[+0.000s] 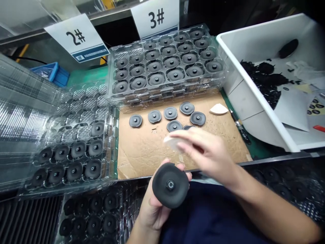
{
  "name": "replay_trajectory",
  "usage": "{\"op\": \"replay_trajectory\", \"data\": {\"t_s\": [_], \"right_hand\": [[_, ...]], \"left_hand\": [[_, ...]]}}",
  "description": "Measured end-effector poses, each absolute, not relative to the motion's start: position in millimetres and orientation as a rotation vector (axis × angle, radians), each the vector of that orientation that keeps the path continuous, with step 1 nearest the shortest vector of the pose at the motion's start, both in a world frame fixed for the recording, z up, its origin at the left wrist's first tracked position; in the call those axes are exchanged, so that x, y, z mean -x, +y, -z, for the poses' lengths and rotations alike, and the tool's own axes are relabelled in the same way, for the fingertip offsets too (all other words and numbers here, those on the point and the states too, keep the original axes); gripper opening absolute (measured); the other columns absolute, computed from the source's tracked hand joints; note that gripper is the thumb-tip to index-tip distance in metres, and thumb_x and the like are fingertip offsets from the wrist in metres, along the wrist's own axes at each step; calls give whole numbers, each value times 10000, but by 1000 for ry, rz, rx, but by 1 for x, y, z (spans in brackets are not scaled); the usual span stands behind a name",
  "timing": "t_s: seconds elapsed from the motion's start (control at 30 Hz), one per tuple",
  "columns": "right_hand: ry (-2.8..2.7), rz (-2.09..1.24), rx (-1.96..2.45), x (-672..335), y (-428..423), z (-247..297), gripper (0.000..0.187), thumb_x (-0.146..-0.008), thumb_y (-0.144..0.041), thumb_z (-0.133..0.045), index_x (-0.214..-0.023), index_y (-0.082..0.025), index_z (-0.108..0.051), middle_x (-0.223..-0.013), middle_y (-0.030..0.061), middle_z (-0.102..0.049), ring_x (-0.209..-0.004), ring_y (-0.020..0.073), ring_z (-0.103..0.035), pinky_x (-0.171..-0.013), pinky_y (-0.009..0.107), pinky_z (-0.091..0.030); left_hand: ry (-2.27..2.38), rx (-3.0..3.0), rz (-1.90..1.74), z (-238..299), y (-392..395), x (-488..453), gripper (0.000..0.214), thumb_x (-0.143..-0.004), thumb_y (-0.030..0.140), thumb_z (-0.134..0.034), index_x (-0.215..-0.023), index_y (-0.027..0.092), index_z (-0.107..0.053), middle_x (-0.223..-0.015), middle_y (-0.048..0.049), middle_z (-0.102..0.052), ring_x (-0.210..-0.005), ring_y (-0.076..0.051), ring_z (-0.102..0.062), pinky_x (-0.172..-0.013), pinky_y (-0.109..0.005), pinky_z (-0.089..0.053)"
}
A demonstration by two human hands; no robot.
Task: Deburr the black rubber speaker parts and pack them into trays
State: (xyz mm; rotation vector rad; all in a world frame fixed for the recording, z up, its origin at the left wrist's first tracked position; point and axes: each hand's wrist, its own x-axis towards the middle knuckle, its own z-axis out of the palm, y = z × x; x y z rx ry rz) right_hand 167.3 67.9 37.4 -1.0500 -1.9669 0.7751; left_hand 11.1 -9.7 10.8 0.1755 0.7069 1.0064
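Note:
My left hand [157, 211] is closed around a black rubber disc [164, 193] with a small ringed stub at its centre, held face up near my body. Above it, my right hand [210, 152] pinches a white pad [175, 143], slightly blurred, apart from the disc. Beyond my hands, several grey-black discs of the same kind, such as this loose disc [170, 113], lie on a cardboard sheet [137, 156]. One of them is partly hidden behind my right hand. A second white wedge-shaped pad [218, 109] rests at the cardboard's right side.
A clear tray [166, 89] of discs stands behind the cardboard; a partly filled tray [76, 135] lies left. At right are a white bin [259, 115] with black scraps and a dark pen-like tool [241, 127]. Signs marked 2# [78, 39] and 3# [157, 20] hang behind.

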Motion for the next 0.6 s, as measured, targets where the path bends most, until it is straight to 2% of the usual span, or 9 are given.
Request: {"op": "replay_trajectory", "data": {"t_s": [0.13,0.27,0.33,0.43,0.5,0.57,0.6], "right_hand": [[-2039,-981,1318,-188,62,20,251,-910,-217,-492,-1106,-192,-647,-942,59,-681,-801,151,-603,-732,275,-457],[-2184,-1148,1246,-192,39,58,212,-887,-206,-513,-994,-204,-697,-766,32,-692,-718,153,-621,-676,277,-473],[-2121,-1128,1309,-188,36,45,223,-898,-222,-495,-1018,-201,-682,-827,43,-700,-719,152,-624,-655,272,-477],[-1926,-943,1340,-176,43,-6,261,-919,-234,-470,-1138,-223,-611,-1005,55,-679,-759,144,-613,-639,259,-465],[-2043,-812,1008,-165,48,-40,278,-929,-199,-444,-1158,-243,-597,-921,24,-690,-755,139,-605,-697,279,-446],[-2179,-739,641,-154,51,-59,294,-947,-200,-386,-1116,-212,-626,-773,8,-674,-659,132,-571,-653,296,-408],[-2226,-733,592,-151,51,-63,306,-947,-188,-369,-1082,-194,-644,-738,7,-662,-634,130,-555,-634,302,-386]], "left_hand": [[563,-93,-1064,-12,-11,-6,532,-523,433,-804,-1032,350,-672,-1063,37,-714,-977,-195,-666,-851,-261,-504],[609,-76,-1036,-7,-12,-1,551,-496,444,-802,-1026,371,-670,-1078,32,-702,-975,-186,-661,-850,-254,-496],[629,-80,-1017,-5,-12,-1,562,-487,460,-802,-1026,375,-668,-1074,26,-697,-987,-206,-657,-921,-313,-470],[688,-127,-1021,-2,-14,-5,638,-463,485,-821,-1058,319,-660,-1061,-16,-697,-984,-267,-651,-994,-439,-418],[786,-184,-1031,1,-16,-7,565,-559,450,-801,-1075,267,-660,-1051,-36,-694,-1038,-301,-620,-1002,-466,-409],[868,-231,-1031,3,-18,-9,445,-666,426,-734,-1074,264,-664,-1005,-21,-696,-1096,-310,-585,-988,-461,-429],[889,-244,-1032,4,-18,-10,431,-677,431,-722,-1072,270,-664,-972,-10,-698,-1108,-306,-577,-979,-448,-442]]}}
